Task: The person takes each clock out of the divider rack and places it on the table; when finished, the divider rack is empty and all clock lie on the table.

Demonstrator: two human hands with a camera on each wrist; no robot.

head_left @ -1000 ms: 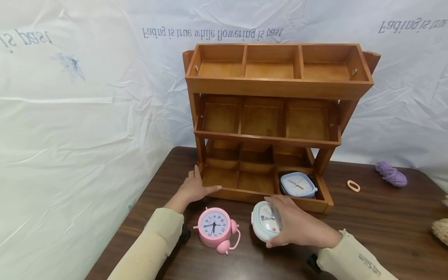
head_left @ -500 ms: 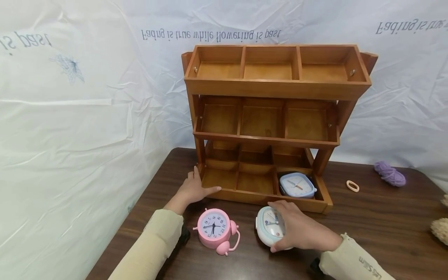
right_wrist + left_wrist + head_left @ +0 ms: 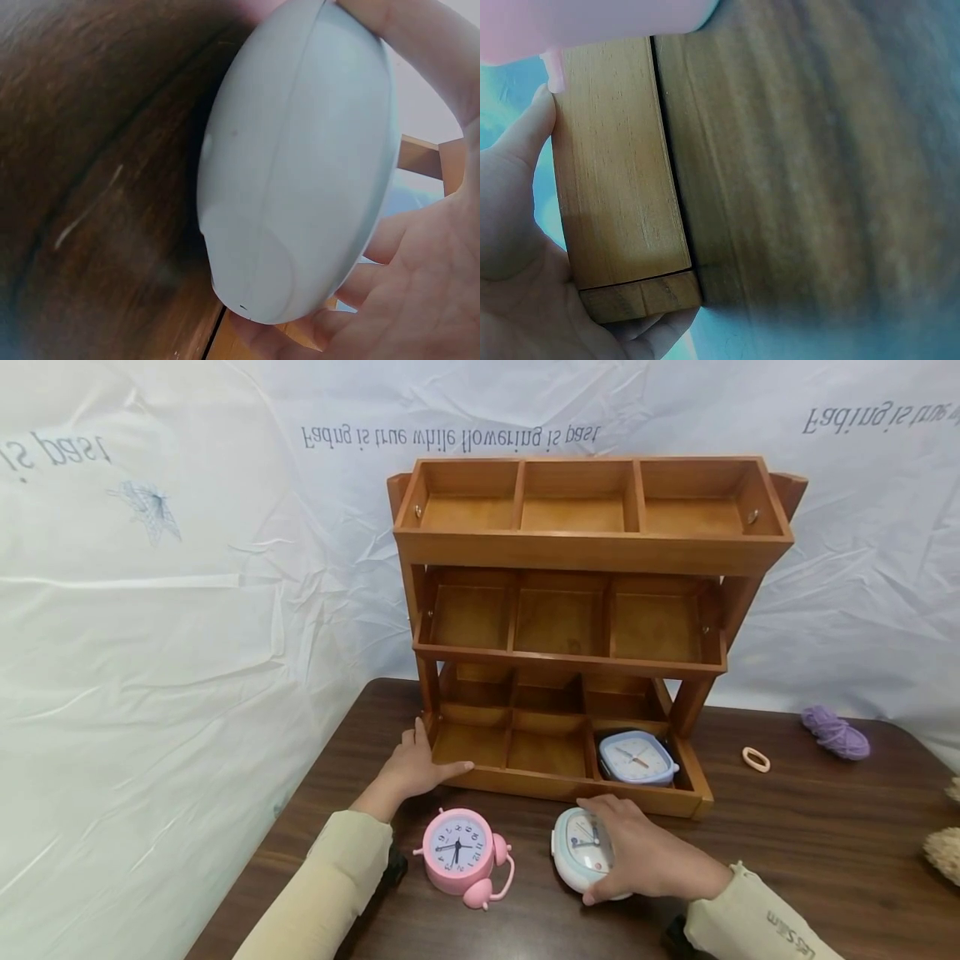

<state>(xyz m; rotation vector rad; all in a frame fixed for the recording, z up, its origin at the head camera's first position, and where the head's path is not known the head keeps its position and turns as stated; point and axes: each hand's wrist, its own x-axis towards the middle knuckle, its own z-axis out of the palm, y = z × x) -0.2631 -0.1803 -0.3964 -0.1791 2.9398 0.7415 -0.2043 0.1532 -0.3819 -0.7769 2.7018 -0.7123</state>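
Observation:
My right hand (image 3: pixel 648 853) holds a white alarm clock (image 3: pixel 579 852) with a pale teal rim, thumb and fingers on opposite sides. The clock lies face up on the table in front of a three-tier wooden shelf (image 3: pixel 592 550). Its smooth white casing (image 3: pixel 300 157) fills the right wrist view. At the shelf's lower left corner, my left hand (image 3: pixel 408 768) grips the bottom tray, with the thumb along the front. The left wrist view shows this hand around the tray's end (image 3: pixel 622 172). Between my arms lies a pink twin-bell alarm clock (image 3: pixel 459 845), touched by neither hand.
A light blue clock (image 3: pixel 637 757) sits in the bottom tray's right compartment. Right of the shelf lie a small beige ring (image 3: pixel 756 759) and a purple yarn skein (image 3: pixel 836 733). A fluffy beige object (image 3: pixel 943 853) is cut off at the right edge.
My right hand and the white clock have shifted slightly right and toward me, away from the shelf's front. My left hand has stayed at the shelf corner.

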